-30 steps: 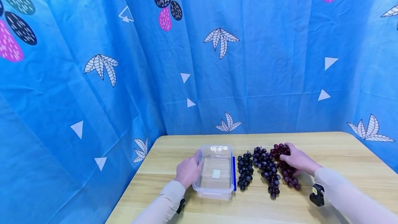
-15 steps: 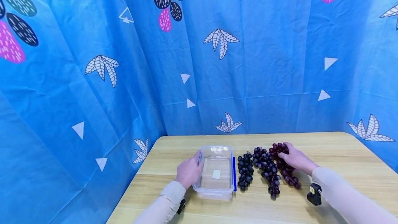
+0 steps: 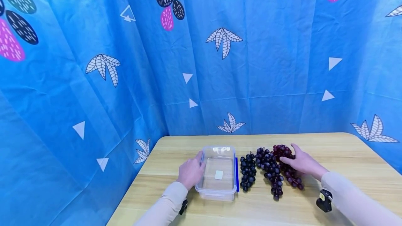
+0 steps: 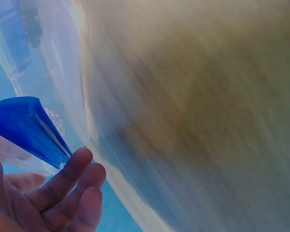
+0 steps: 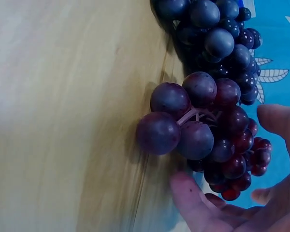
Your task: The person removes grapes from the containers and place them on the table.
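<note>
A clear plastic food container [image 3: 216, 195] with blue latches stands lidless on the table. My left hand [image 3: 191, 173] holds its left wall; in the left wrist view the fingers [image 4: 79, 176] curl beside a blue latch flap [image 4: 29, 130]. My right hand [image 3: 303, 163] is over a bunch of dark red grapes [image 3: 295, 182], thumb and fingers spread around it. In the right wrist view a gap shows between the thumb [image 5: 278, 118] and these grapes, while a lower finger [image 5: 188, 193] lies close to them; whether it touches, I cannot tell.
Two bunches of black grapes, a smaller one [image 3: 247, 173] and a longer one [image 3: 272, 173], lie between the container and the red grapes. The wooden table [image 3: 339, 145] has blue patterned curtains [image 3: 270, 79] behind it and on the left.
My right hand has loosened from the red grapes, its thumb and fingers spreading wider and the wrist shifting slightly right. The left hand and the container have stayed put.
</note>
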Motion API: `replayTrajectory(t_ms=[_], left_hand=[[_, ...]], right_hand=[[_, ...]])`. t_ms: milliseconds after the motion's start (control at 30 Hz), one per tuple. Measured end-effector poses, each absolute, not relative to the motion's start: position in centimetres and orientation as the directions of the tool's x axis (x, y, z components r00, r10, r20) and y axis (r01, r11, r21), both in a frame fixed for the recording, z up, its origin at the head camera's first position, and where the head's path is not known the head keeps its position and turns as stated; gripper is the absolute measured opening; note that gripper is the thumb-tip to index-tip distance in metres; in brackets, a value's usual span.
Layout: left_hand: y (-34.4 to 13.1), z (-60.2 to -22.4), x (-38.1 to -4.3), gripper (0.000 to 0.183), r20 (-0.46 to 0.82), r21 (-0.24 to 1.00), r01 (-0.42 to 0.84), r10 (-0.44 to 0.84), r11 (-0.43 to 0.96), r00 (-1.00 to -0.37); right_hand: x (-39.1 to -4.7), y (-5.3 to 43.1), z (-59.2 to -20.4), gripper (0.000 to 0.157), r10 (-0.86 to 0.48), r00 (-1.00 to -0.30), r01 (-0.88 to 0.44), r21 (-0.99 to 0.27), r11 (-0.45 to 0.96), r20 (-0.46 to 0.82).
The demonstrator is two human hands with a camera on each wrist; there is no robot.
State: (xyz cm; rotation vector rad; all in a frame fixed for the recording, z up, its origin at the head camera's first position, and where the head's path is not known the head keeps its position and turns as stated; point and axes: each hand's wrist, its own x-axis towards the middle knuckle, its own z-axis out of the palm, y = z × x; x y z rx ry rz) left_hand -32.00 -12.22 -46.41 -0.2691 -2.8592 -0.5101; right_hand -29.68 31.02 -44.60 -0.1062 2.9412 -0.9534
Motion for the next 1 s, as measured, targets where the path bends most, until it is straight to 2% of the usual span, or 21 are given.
replayTrajectory(t_ms=[133,433,567,1000], left_hand=[[-12.2,-46.4,-32.0,0.052,0.252,0.32,0.22,0.141,0.921,-0.957],[-12.3,-46.4,-32.0,0.051,0.251,0.325,0.219,0.139,0.92,-0.958],[-12.3,-46.3,-31.9,0.052,0.247,0.325,0.219,0.141,0.92,-0.959],[-12.2,-46.3,-31.9,0.053,0.248,0.319,0.215,0.138,0.923,-0.959]], right_hand=[[-28.8,31.2,-44.5,0.104,-0.075,-0.996,-0.034,-0.599,0.8,-0.044],[-27.2,31.3,-44.7,0.093,-0.058,-0.984,0.083,-0.724,0.684,-0.167],[-27.0,31.1,-44.9,0.09,-0.06,-0.982,0.094,-0.742,0.664,-0.179],[-26.6,30.8,-45.5,0.092,-0.069,-0.981,0.099,-0.781,0.617,-0.179]])
